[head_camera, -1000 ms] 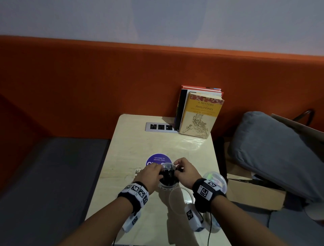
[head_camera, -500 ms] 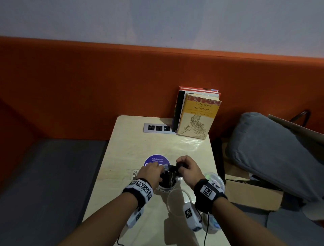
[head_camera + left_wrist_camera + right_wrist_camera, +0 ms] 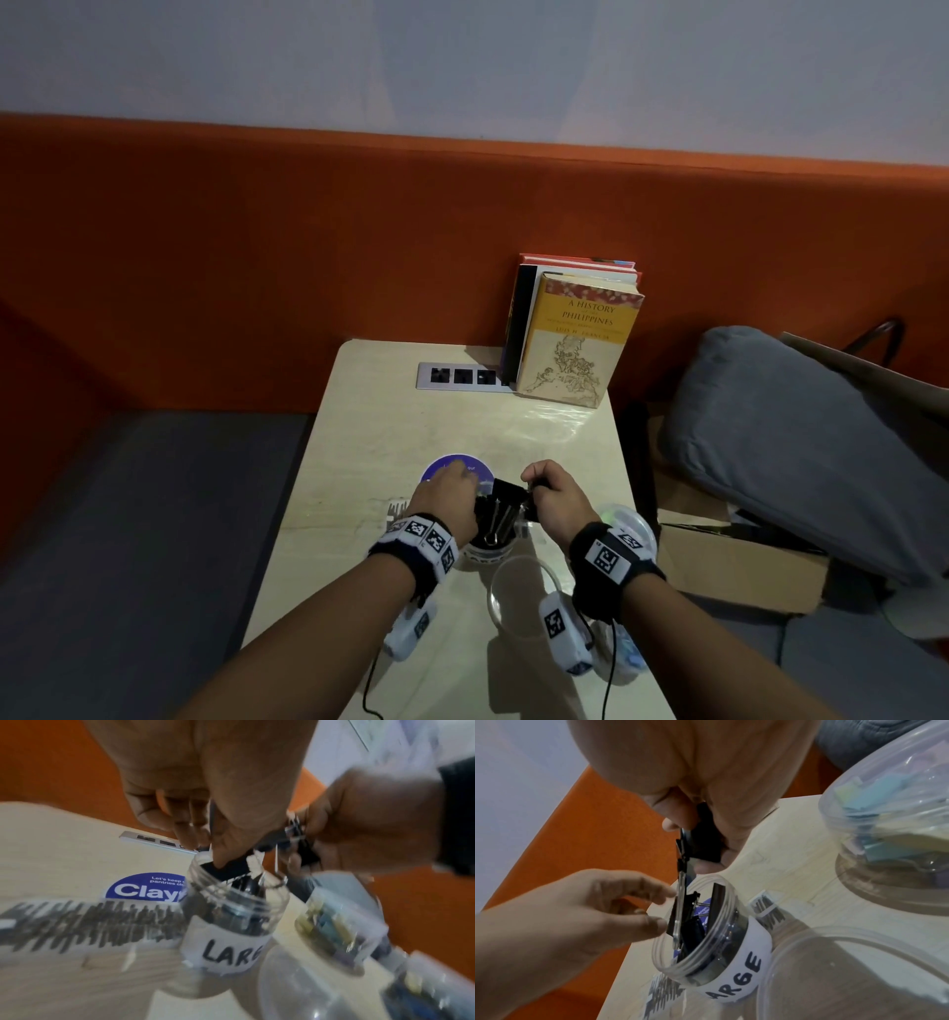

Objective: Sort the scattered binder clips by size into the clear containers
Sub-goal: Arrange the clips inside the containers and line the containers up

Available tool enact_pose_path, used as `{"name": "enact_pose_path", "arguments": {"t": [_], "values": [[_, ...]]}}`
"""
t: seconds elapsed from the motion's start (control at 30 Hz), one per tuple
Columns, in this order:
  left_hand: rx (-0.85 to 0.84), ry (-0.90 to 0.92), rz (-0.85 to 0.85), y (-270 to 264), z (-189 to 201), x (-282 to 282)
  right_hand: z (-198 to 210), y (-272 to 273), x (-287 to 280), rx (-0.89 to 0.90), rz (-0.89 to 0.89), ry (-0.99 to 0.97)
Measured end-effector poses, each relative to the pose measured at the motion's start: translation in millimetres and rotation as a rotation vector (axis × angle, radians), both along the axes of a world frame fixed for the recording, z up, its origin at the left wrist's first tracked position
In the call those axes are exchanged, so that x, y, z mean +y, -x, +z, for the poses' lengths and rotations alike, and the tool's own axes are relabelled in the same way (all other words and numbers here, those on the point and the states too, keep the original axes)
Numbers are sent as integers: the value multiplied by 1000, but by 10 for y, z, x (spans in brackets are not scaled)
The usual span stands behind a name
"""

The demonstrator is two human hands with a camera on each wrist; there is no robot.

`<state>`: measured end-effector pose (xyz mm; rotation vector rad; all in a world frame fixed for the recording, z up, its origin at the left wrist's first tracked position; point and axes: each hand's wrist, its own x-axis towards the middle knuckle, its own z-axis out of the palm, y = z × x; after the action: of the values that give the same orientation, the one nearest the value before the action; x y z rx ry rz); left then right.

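Since half a second ago the right hand (image 3: 700, 805) has drawn back from the jar labelled LARGE (image 3: 706, 945), fingers curled round a large black binder clip (image 3: 700, 843) just above its rim. The left hand (image 3: 582, 908) stays at the mouth — thumb and fingers loosely spread, touching a clip standing in the jar (image 3: 677, 914). The jar stands on the table (image 3: 462, 421).

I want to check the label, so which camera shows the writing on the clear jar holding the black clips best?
The left wrist view: the white paper label on the clear plastic jar faces it, reading "LARG", though slightly blurred. The right wrist view shows it sideways, reading "ARGE". In the head view the label is small and mostly unreadable.
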<state>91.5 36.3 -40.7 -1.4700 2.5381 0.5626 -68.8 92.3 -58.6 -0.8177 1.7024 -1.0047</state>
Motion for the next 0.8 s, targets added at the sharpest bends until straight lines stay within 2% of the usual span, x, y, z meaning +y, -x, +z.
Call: {"name": "enact_pose_path", "arguments": {"t": [0.1, 0.2, 0.37, 0.57, 0.67, 0.8], "values": [[273, -93, -4, -54, -36, -62, 18, -14, -14, -20, 32, -13], [264, -248, -103, -36, -17, -112, 49, -39, -32, -67, 84, 7], [251, -239, -58, -78, 52, -187, 102, 25, -48, -6, 85, 46], [282, -196, 148, -259, 56, -276, 72, 161, -77, 155, 13, 77], [352, -201, 279, -337, 44, -306, 100, 258, -101, 175, -44, 54], [466, -185, 448, -358, 56, -318, 70, 275, -101, 136, 5, -16]]}}
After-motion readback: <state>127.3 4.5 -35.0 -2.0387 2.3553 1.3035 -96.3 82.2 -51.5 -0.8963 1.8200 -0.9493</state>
